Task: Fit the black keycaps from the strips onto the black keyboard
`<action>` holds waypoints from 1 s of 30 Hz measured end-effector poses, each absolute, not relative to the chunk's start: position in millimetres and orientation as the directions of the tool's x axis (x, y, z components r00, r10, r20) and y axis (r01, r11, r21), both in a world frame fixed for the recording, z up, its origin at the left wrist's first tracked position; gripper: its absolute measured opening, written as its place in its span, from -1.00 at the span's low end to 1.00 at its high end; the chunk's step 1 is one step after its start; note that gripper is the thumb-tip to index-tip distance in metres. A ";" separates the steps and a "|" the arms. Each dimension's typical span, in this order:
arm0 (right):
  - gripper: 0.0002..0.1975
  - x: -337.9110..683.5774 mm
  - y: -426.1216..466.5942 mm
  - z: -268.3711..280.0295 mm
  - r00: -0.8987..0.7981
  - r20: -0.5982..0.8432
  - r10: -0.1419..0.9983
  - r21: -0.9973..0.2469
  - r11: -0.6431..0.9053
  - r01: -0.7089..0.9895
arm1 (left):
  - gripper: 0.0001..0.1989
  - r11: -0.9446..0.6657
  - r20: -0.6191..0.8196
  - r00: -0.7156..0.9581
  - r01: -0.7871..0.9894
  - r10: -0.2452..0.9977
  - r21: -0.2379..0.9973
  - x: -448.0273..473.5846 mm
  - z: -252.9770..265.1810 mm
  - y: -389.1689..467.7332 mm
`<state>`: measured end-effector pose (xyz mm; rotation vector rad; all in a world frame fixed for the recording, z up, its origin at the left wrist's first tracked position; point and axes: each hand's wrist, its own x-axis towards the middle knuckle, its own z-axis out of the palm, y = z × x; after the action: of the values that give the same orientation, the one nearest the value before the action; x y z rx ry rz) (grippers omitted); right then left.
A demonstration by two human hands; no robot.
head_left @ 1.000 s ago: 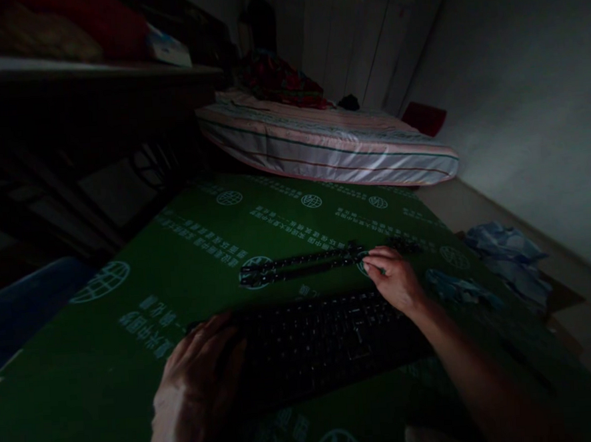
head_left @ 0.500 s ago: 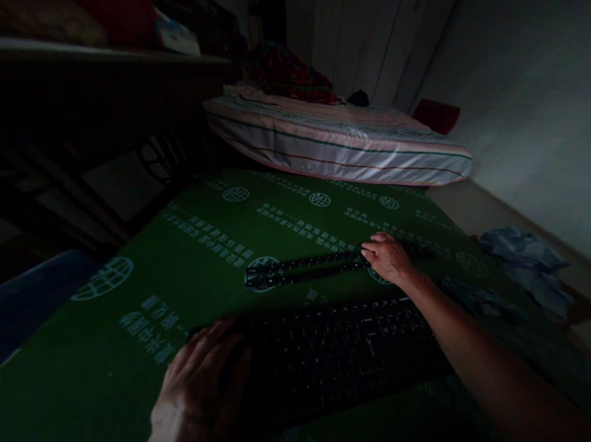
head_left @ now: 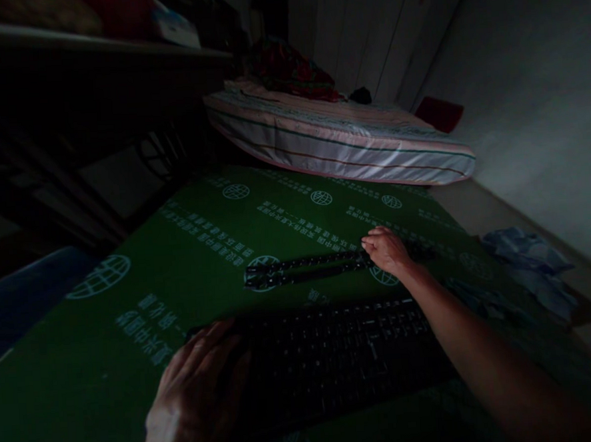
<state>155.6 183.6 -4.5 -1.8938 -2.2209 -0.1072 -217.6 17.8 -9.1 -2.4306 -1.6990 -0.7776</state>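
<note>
A black keyboard (head_left: 344, 355) with pale key markings lies on a green printed sheet (head_left: 296, 231). My left hand (head_left: 199, 367) rests over the keyboard's left end, fingers stretched across the keys; their tips are lost in shadow. Beyond the keyboard lies a long black strip with white dots (head_left: 303, 266), doubled so that two lengths run side by side. My right hand (head_left: 385, 249) is closed at the strip's right part, thumb and fingers together around it. More dark material continues to the right behind that hand, too dim to make out.
A bed with a striped cover (head_left: 340, 135) stands past the sheet's far edge. At the left are a dark table (head_left: 89, 50) and a blue surface (head_left: 34, 297). Crumpled pale blue cloth (head_left: 528, 253) lies at right. A dark greenish cloth (head_left: 485, 303) lies by my right forearm.
My right hand has shifted very slightly, its fingers drawn closer together at the strip. The left hand stays on the keyboard. The view has moved a little.
</note>
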 end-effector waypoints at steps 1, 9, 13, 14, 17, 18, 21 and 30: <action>-0.78 156.4 185.2 -4.1 -0.144 0.215 0.966 -0.089 0.167 0.982 | -0.62 -0.377 0.437 0.251 0.898 0.864 0.228 -217.3 -8.6 17.5; -0.75 164.7 200.2 4.0 -0.134 0.174 0.976 -0.085 0.151 0.985 | -0.66 -0.352 0.444 0.217 0.903 0.869 0.247 -211.6 -5.0 16.5; -0.77 163.2 208.5 8.2 -0.142 0.122 0.982 -0.070 0.151 0.986 | -0.67 -0.380 0.454 0.251 0.899 0.855 0.218 -213.3 -4.5 16.5; -0.78 162.7 210.3 9.0 -0.144 0.108 0.984 -0.067 0.152 0.986 | -0.67 -0.379 0.451 0.252 0.900 0.856 0.217 -213.8 -4.7 16.5; -0.78 162.1 215.1 10.3 -0.153 0.067 0.986 -0.062 0.157 0.986 | -0.65 -0.386 0.458 0.256 0.897 0.851 0.217 -213.9 -5.4 16.3; -0.79 162.5 216.5 10.2 -0.157 0.057 0.986 -0.062 0.160 0.985 | -0.65 -0.386 0.456 0.255 0.896 0.853 0.220 -213.4 -5.4 16.1; -0.83 165.2 220.3 8.8 -0.172 0.039 0.984 -0.065 0.174 0.983 | -0.64 -0.371 0.435 0.243 0.897 0.867 0.239 -211.5 -4.5 15.2; -0.92 173.7 228.9 3.9 -0.287 0.029 0.957 -0.100 0.289 0.952 | -0.65 -0.364 0.428 0.243 0.903 0.871 0.228 -212.2 -5.7 14.8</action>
<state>173.7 228.9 3.9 -1.8233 -2.4545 0.0966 -212.2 14.8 -5.7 -2.4241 -1.7328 -0.7634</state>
